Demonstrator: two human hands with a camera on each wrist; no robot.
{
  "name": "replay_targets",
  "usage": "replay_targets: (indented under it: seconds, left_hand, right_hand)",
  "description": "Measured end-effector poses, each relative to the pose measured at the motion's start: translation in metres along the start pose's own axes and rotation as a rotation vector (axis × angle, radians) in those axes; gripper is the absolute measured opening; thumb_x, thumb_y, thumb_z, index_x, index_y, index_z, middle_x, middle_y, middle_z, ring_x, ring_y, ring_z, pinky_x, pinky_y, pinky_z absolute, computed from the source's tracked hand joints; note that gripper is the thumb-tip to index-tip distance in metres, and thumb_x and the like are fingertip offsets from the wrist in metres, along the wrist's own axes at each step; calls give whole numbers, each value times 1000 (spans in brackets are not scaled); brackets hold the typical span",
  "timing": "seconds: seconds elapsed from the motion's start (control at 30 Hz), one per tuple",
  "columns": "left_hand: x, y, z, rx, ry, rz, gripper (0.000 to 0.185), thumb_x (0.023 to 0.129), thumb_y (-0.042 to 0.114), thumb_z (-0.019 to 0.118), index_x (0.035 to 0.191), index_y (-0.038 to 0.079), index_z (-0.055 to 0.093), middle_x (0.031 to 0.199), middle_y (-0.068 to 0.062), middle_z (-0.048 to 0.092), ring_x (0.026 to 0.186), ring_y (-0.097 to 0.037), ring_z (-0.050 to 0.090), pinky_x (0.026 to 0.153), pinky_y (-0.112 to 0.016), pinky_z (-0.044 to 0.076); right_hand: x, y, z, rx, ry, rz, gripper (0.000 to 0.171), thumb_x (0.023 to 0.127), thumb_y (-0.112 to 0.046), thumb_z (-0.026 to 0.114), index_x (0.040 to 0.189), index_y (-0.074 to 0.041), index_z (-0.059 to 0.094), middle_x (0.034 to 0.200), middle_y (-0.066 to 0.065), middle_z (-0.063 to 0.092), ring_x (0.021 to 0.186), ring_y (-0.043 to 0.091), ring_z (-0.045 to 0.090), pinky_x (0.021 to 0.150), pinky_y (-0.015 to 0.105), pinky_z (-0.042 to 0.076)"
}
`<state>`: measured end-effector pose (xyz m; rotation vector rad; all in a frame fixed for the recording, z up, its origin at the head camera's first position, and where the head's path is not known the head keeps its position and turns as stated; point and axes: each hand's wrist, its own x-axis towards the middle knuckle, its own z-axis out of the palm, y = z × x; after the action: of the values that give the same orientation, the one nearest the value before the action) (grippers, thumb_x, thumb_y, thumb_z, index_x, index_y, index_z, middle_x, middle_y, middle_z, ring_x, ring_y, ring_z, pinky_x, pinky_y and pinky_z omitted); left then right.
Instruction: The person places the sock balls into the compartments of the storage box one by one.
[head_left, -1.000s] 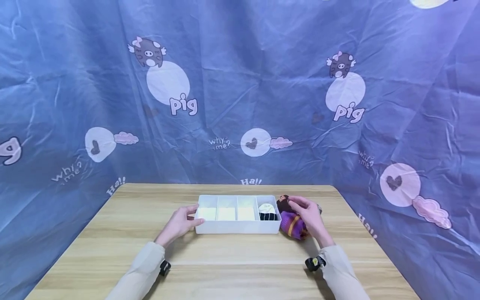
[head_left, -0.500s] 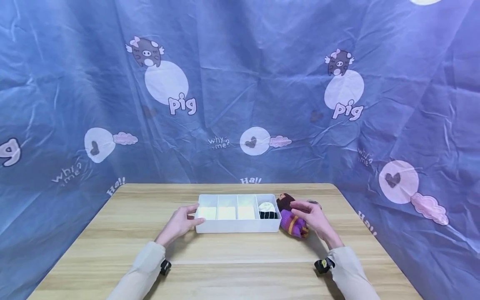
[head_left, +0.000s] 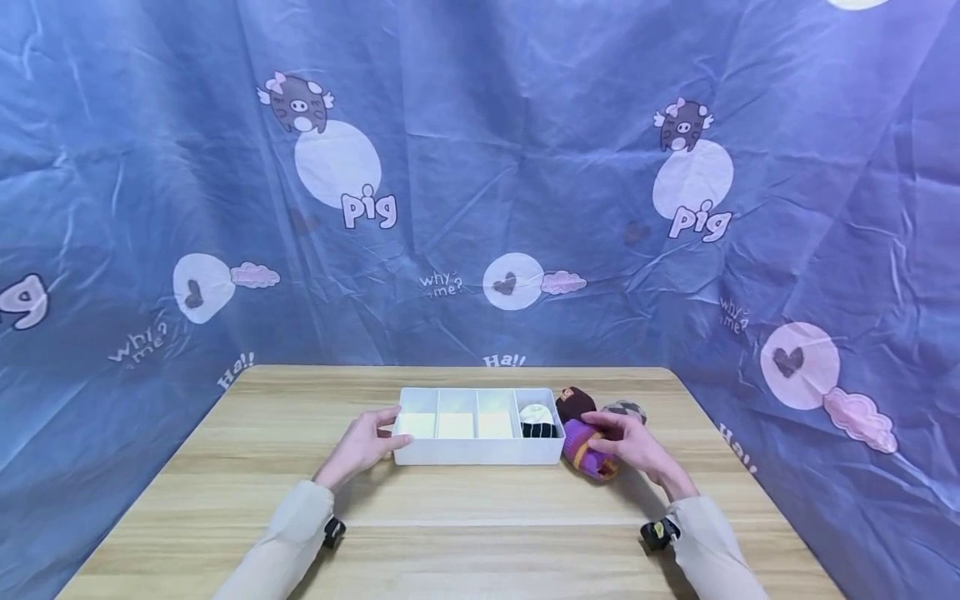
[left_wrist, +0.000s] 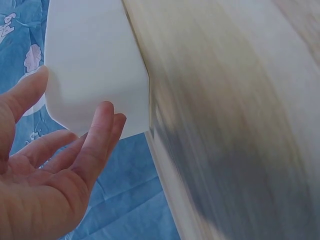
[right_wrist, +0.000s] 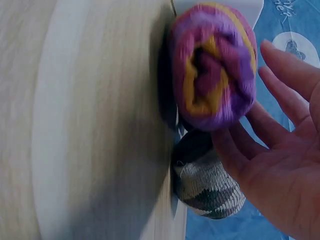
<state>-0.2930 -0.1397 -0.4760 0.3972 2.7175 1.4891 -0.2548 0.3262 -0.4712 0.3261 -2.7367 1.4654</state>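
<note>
Left hand (head_left: 362, 446) rests against the left end of the white tray (head_left: 465, 451) on the desk (head_left: 465, 533), fingers relaxed and apart. Right hand (head_left: 637, 446) has loose, spread fingers touching the purple rolled sock (head_left: 583, 450), just right of the tray, not gripping it.

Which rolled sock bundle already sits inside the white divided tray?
The white-and-black striped rolled sock, in the rightmost compartment of the white plastic tray. The purple-and-yellow, brown and grey rolls lie outside on the wooden table.

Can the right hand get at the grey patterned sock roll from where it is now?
Probably yes: the right hand rests on the purple sock roll, and the grey sock roll lies uncovered right beside its palm.
</note>
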Motion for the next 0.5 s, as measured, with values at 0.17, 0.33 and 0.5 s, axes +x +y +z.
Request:
replay_targets:
  seconds: [0.17,0.33,0.5]
  left_hand:
    - [-1,-3,0,-4,-1,6,70,84,26,78,142,0,48,145,-22,49,112,-39,64,85,-37,61]
    - [0,-3,0,-6,5,7,70,83,26,78,141,0,49,144,-23,50,111,-38,64,86,-37,60]
    - [0,0,0,-10,3,3,69,83,25,78,141,0,49,144,-23,50,110,-36,65,84,-36,61]
  right_hand:
    - [-4,0,-1,-7,-87,-4,56,86,-18,74,136,-3,56,132,26,56,115,32,56,91,26,49]
    - [-4,0,-1,27,-138,-2,62,84,-17,76,140,-4,51,130,26,56,114,32,58,90,28,52]
    - [-2,-1,0,9,-161,-45,63,83,-16,77,139,-1,51,124,25,59,109,31,60,86,26,53]
